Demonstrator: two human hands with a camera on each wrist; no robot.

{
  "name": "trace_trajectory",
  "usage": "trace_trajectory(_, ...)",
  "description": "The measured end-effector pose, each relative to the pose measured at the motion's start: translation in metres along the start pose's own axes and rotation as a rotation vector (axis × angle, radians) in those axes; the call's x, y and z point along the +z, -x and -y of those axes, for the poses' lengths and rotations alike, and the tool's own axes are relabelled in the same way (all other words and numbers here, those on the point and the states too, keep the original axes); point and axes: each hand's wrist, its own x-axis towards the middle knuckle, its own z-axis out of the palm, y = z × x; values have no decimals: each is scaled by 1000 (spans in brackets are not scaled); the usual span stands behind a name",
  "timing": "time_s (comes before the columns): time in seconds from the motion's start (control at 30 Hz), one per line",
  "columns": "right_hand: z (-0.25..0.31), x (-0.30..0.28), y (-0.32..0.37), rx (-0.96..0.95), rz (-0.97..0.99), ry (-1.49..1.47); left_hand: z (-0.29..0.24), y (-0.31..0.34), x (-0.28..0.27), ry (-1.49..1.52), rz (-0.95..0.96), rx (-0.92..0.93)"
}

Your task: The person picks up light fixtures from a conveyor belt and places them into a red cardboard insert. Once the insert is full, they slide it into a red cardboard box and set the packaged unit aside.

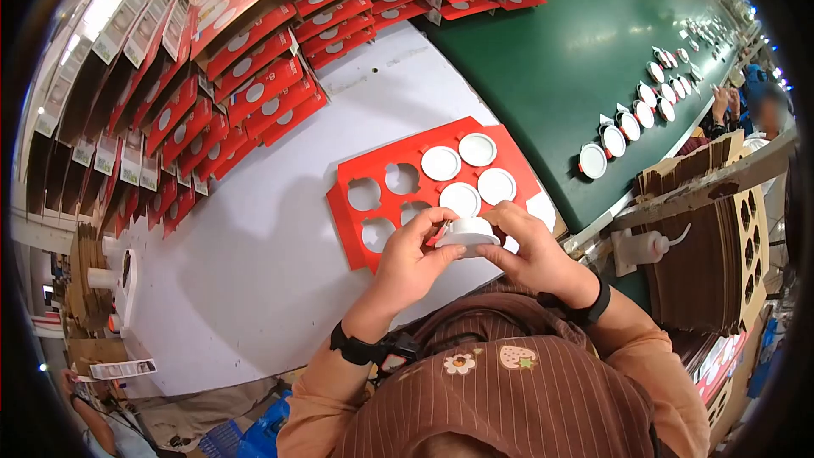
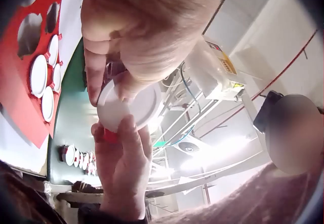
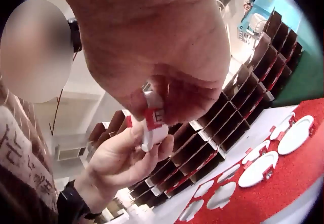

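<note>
A round white downlight (image 1: pixel 469 236) with a red label is held up over the near edge of the red cardboard insert (image 1: pixel 381 154). My left hand (image 1: pixel 411 263) pinches its left side between thumb and fingers. On its opposite side, my right hand (image 1: pixel 534 246) grips the rim, thumb at the front edge. The left wrist view shows the downlight's pale face (image 2: pixel 112 107) between both hands. Part of its red label (image 3: pixel 156 116) shows among the fingers in the right wrist view. Several white downlights (image 1: pixel 477 150) sit in the insert's right-hand holes; several left-hand holes hold none.
Stacked red boxes (image 1: pixel 263 76) line the back and left of the white table (image 1: pixel 254 229). Beyond it, a green conveyor belt (image 1: pixel 543 59) carries a row of downlights (image 1: pixel 593 161). At right stand a white bottle (image 1: pixel 644 248) and stacked cardboard (image 1: pixel 695 267). Another person sits farther along.
</note>
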Motion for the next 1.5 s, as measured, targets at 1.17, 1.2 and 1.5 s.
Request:
trace_trajectory(1.17, -62, 69, -103, 485, -34, -13, 71, -24, -54, 457, -325, -741)
trace_trajectory(1.2, -60, 69, -105, 506, -24, -27, 70, -25, -54, 462, -315, -764)
trace_trajectory(1.5, -79, 78, -112, 518, 66, 103, 86, -25, -48, 633, -255, -773)
